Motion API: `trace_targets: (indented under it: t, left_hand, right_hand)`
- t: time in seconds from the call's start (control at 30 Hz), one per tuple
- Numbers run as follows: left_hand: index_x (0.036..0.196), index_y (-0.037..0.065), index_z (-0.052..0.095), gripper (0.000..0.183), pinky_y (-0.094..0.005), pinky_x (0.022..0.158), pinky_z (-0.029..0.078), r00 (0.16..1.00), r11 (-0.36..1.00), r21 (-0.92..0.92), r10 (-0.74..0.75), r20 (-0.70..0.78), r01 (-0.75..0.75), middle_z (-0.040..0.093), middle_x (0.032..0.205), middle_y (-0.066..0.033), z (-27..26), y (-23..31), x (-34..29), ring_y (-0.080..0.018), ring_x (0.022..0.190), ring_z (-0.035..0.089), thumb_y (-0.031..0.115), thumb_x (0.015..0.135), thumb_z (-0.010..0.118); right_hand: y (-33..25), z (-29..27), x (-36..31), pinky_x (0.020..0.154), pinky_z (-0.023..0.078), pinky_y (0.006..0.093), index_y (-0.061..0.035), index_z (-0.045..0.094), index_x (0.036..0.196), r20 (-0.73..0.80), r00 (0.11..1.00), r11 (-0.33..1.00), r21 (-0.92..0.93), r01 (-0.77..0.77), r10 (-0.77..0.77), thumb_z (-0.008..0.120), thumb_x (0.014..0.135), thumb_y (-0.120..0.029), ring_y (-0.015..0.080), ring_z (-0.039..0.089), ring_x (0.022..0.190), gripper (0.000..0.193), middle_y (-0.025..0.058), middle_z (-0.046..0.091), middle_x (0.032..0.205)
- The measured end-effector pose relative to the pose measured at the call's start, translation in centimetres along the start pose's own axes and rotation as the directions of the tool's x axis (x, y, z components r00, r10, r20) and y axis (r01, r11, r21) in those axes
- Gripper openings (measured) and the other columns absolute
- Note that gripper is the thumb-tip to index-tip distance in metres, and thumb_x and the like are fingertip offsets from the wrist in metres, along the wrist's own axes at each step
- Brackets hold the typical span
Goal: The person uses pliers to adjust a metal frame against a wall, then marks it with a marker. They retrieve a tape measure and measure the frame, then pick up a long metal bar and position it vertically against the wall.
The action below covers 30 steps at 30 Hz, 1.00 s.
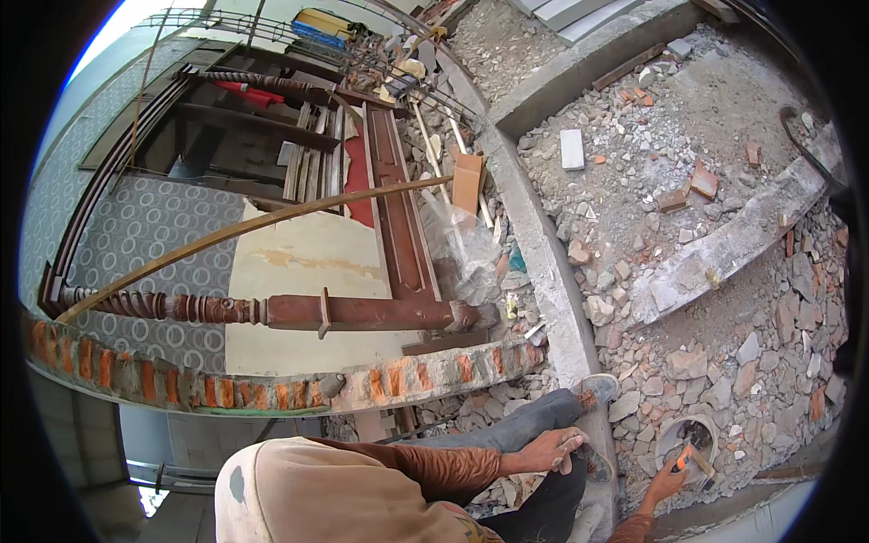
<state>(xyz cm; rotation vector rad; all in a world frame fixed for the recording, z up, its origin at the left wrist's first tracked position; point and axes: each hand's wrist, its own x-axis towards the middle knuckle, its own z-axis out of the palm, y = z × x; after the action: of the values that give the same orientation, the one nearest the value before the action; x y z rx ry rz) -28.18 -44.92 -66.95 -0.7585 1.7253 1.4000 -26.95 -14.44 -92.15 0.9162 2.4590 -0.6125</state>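
My left hand (pixel 554 449) lies flat on my knee, fingers apart, holding nothing; the knee is in dark grey trousers (pixel 516 425). My right hand (pixel 665 481) is lower right, closed on a small orange-handled tool (pixel 695 462). The tool's end sits at the rim of a round white pipe mouth (pixel 674 433) set in stone rubble. Both sleeves are brown. My grey shoe (pixel 597 389) stands on the concrete ledge just above the left hand.
A curved concrete beam (pixel 543 253) runs up the middle, with rubble and broken bricks (pixel 724 362) to its right. A brick wall top (pixel 272 391) crosses on the left. Beyond it lie carved wooden bed parts (pixel 272 310), planks and a clear plastic bag (pixel 462 244).
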Motion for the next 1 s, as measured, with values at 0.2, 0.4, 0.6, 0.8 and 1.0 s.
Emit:
trace_targets:
  t: [0.2,0.4,0.6,0.8,1.0]
  left_hand:
    - [0.124,0.002,0.051,0.051,-0.0321,0.078,0.055,0.985,0.969,-0.21,0.105,-0.134,-0.132,0.07,0.093,-0.0127,2.4,-0.4,-0.8,-0.021,0.089,0.069,0.047,0.105,0.036]
    - [0.118,0.0,0.054,0.052,-0.04,0.092,0.048,0.943,0.947,0.014,0.32,-0.097,-0.32,0.064,0.11,-0.0173,3.2,4.1,-3.7,-0.0305,0.103,0.063,0.046,0.105,0.034]
    - [0.112,-0.001,0.058,0.057,-0.0385,0.093,0.043,0.84,0.84,-0.004,0.542,-0.034,-0.542,0.062,0.103,-0.0139,1.1,10.8,-8.4,-0.0293,0.098,0.057,0.05,0.105,0.031]
    - [0.103,0.0,0.06,0.061,-0.0417,0.087,0.046,0.748,0.779,0.039,0.584,0.316,-0.626,0.064,0.097,-0.0178,-1.7,14.9,-10.5,-0.0344,0.091,0.059,0.052,0.104,0.03]
    - [0.098,0.0,0.058,0.062,-0.0441,0.081,0.045,0.552,0.569,0.088,0.73,0.404,-0.818,0.061,0.092,-0.0199,-2.5,17.5,-12.9,-0.0346,0.089,0.058,0.056,0.103,0.03]
  right_hand:
    - [-3.6,-7.6,-14.3,0.071,0.056,0.04,0.0197,0.038,0.134,0.11,0.98,0.947,0.295,0.124,-0.163,0.063,0.088,-0.023,0.0337,0.066,0.077,0.068,0.0295,0.061,0.105]
    - [-13.2,-18.4,-26.6,0.06,0.042,0.0408,0.0052,0.048,0.09,0.114,0.941,0.727,0.667,0.164,-0.317,0.067,0.08,-0.026,0.027,0.047,0.063,0.038,0.0128,0.048,0.074]
    - [-21.8,-27.4,-33.4,0.052,0.043,0.0314,0.0053,0.049,0.095,-0.098,0.93,0.658,0.68,0.323,-0.355,0.067,0.087,-0.035,0.019,0.052,0.059,0.045,0.0087,0.052,0.076]
    - [-24.7,-33.7,-35.2,0.068,0.051,0.0335,0.0069,0.05,0.127,-0.198,0.921,0.521,0.776,0.356,-0.334,0.052,0.098,-0.032,0.0232,0.059,0.079,0.048,0.0176,0.058,0.096]
    - [-26.0,-38.7,-34.4,0.071,0.046,0.0288,0.0074,0.052,0.128,0.087,0.774,0.505,0.802,0.32,-0.627,0.061,0.09,-0.019,0.0155,0.055,0.082,0.048,0.0089,0.062,0.096]
